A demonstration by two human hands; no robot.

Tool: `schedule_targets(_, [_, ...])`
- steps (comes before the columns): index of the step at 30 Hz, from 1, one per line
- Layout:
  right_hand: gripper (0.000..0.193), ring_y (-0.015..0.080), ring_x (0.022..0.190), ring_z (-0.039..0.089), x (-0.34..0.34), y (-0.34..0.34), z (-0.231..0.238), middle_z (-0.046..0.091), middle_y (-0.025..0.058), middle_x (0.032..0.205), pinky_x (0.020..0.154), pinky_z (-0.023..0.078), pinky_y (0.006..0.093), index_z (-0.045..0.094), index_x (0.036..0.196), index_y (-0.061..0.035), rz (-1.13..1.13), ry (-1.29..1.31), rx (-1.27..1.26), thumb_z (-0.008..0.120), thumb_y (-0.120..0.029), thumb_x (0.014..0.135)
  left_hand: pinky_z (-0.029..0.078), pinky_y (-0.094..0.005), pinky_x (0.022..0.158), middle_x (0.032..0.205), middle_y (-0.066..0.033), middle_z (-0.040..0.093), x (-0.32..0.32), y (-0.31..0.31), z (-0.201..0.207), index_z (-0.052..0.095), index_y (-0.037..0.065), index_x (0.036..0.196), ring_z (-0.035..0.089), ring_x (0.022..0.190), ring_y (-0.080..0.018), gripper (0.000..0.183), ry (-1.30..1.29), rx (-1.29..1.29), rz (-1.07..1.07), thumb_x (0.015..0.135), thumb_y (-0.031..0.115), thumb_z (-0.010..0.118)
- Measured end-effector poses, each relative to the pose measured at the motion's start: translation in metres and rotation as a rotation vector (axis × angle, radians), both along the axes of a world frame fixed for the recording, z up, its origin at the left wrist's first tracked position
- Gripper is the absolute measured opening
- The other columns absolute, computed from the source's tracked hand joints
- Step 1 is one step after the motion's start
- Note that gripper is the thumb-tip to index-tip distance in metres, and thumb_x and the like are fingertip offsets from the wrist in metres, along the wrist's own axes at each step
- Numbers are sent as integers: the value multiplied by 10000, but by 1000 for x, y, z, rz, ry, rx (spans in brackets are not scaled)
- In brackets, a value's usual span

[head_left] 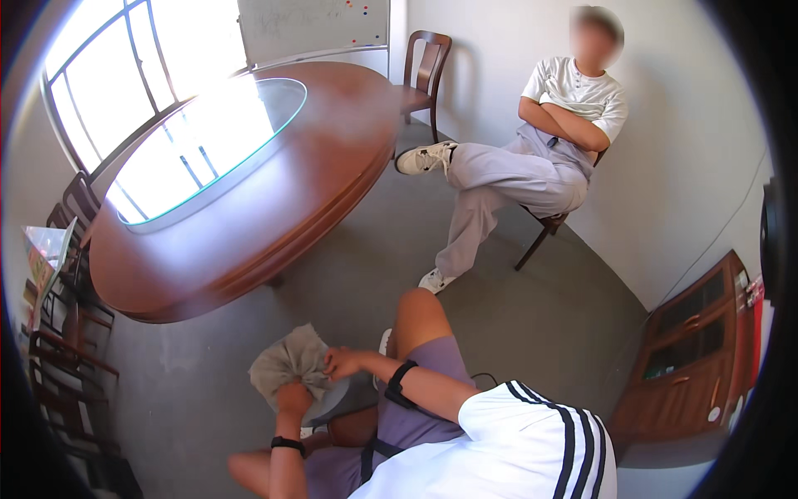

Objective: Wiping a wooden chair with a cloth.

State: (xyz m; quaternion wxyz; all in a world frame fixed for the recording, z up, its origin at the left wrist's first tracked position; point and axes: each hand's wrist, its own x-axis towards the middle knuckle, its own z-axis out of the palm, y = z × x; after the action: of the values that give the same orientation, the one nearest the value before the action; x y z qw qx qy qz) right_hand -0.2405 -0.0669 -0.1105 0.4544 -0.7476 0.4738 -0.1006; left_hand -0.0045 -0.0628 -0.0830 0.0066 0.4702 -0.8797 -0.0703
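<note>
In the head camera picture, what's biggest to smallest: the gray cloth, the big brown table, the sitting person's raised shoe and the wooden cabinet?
Largest to smallest, as they look here:
1. brown table
2. wooden cabinet
3. gray cloth
4. raised shoe

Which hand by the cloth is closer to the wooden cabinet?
Right. The right hand is left of the wooden cabinet, at the gray cloth; the left hand, also there, is farther left.

- Head view: fisheye, from the wearer's head, looking down
- Near: left hand (293, 397), right hand (342, 363)
- Farther off: table (349, 154), window (112, 75), whiteboard (307, 32)
</note>
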Motion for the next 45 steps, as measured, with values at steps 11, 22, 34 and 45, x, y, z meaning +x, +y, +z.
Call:
schedule_targets(11, [463,411,1044,581,15,5,46,568,232,1177,869,487,428,721,978,-37,-13,249,3,766,-408,704,522,-498,738,834,-206,676,-2,12,24,695,8,825,653,787,-411,212,89,112,-8,752,167,575])
schedule_targets(22, [834,385,1128,572,7,9,65,586,245,1211,907,482,426,474,1215,117,-129,238,186,813,-407,662,539,-427,682,728,-155,699,-32,-31,40,735,61,692,685,656,-321,198,-269,523,-7,696,231,634])
schedule_targets(34, [517,321,1062,586,12,6,39,627,180,1156,890,472,423,722,1037,-106,164,252,108,720,-525,733,530,-455,713,844,-199,694,-33,-44,25,741,49,787,685,763,-345,220,-300,664,-128,686,228,662])
schedule_targets(45, [412,374,1013,565,-15,-1,21,546,270,1129,884,460,394,698,1095,-131,-2,214,-57,720,-352,748,451,-510,799,1242,-254,547,-32,14,14,574,-8,1040,615,917,-401,293,50,77,3,873,229,531])
